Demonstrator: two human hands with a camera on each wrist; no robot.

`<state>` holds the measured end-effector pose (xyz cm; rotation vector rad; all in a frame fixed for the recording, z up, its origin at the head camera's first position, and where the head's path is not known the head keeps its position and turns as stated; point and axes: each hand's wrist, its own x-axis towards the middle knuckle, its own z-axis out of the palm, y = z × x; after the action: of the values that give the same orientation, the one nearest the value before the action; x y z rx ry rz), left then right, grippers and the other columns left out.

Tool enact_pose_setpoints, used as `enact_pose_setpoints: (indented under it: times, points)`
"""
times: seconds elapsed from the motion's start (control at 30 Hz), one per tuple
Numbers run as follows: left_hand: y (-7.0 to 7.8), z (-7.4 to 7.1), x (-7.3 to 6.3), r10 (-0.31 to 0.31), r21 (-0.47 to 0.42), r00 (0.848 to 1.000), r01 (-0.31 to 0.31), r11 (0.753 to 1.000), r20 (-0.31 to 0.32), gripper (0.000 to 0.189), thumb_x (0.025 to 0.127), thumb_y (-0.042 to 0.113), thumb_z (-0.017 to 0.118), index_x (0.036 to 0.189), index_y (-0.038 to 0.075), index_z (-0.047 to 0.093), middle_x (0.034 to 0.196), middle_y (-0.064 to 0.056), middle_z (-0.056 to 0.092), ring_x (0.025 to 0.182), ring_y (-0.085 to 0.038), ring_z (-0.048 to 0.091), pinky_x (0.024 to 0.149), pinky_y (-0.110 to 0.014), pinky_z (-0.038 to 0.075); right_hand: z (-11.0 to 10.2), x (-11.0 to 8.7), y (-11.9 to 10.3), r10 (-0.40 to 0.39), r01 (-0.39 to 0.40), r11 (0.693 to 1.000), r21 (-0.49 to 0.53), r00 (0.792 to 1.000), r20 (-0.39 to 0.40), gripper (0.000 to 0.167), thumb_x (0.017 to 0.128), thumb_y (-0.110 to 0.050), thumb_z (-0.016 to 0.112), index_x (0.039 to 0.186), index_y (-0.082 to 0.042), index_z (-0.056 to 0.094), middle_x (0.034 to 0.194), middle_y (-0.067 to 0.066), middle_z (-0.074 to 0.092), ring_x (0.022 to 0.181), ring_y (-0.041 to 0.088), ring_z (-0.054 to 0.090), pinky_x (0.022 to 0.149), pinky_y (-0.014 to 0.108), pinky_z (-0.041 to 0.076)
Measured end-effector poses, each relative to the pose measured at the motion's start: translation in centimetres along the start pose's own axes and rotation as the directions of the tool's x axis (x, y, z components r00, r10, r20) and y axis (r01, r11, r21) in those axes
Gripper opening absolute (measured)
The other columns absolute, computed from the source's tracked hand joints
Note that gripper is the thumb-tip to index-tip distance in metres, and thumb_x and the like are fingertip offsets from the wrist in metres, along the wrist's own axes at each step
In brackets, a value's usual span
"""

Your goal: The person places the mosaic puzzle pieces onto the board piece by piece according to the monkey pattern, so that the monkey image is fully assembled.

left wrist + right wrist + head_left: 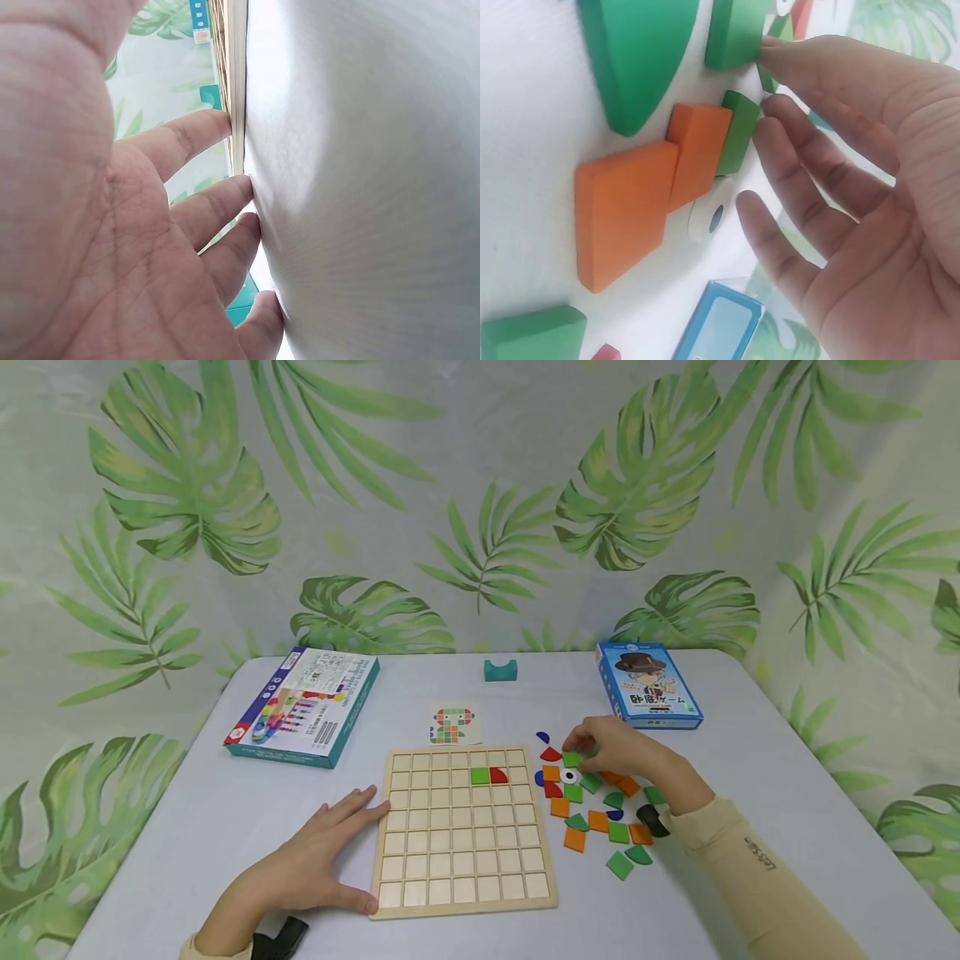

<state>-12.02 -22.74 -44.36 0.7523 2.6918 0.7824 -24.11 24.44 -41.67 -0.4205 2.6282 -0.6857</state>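
Observation:
My left hand [311, 856] rests on the white table with fingers spread, its fingertips and thumb against the left edge of a wooden grid board [465, 912]. In the left wrist view the fingers [187, 142] reach to the board's side. On the board lie a green square tile [480, 775] and a red quarter-circle tile [498, 775], side by side. To the right, my right hand [618, 746] reaches over loose tiles, fingertips at another green square tile [572, 759]. In the right wrist view the thumb touches a green tile [733, 34]; the other fingers are loosely bent.
Orange square tiles [574, 839], a white eye tile [570, 776] and several green, red and blue pieces lie beside the board. Behind it are a pattern card [453, 724] and a teal notched block [500, 671]. Boxes stand left [303, 706] and right [649, 687].

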Motion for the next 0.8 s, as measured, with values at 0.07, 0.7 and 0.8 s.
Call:
enact_pose_setpoints:
  times: [0.07,0.7,0.8]
  points:
    - [0.0,0.0,-0.1,-0.001,0.001,1.0,0.001,1.0,-0.001,0.124,0.063,0.071,0.093,0.164,0.016,0.046,0.176,-0.019,0.03,0.161,-0.052,0.027,0.125,-0.081,0.021,0.1,0.1,0.0,-0.004,0.003,1.0,-0.003,1.0,-0.01,0.027,0.095,-0.009,0.081,0.121,-0.01,0.078,0.12,0.006,0.073,0.109,0.022,0.066,0.105,0.048,0.06]
    - [-0.3,0.1,0.0,0.018,-0.004,1.0,-0.018,1.0,-0.005,0.122,0.066,0.071,0.092,0.164,0.016,0.045,0.176,-0.019,0.03,0.161,-0.052,0.027,0.126,-0.079,0.02,-0.6,0.8,-1.0,-0.095,0.092,0.995,-0.043,0.993,-0.067,0.028,0.092,-0.014,0.082,0.119,-0.006,0.079,0.113,0.007,0.075,0.099,0.021,0.064,0.092,0.037,0.062]
    - [-0.4,0.1,-0.1,0.005,-0.007,1.0,-0.005,1.0,0.001,0.122,0.065,0.072,0.091,0.164,0.016,0.045,0.177,-0.019,0.029,0.162,-0.051,0.026,0.127,-0.079,0.02,-0.5,1.1,-1.9,-0.114,0.111,0.993,-0.048,0.991,-0.068,0.027,0.092,-0.014,0.082,0.118,-0.006,0.08,0.111,0.006,0.075,0.098,0.02,0.063,0.09,0.036,0.062]
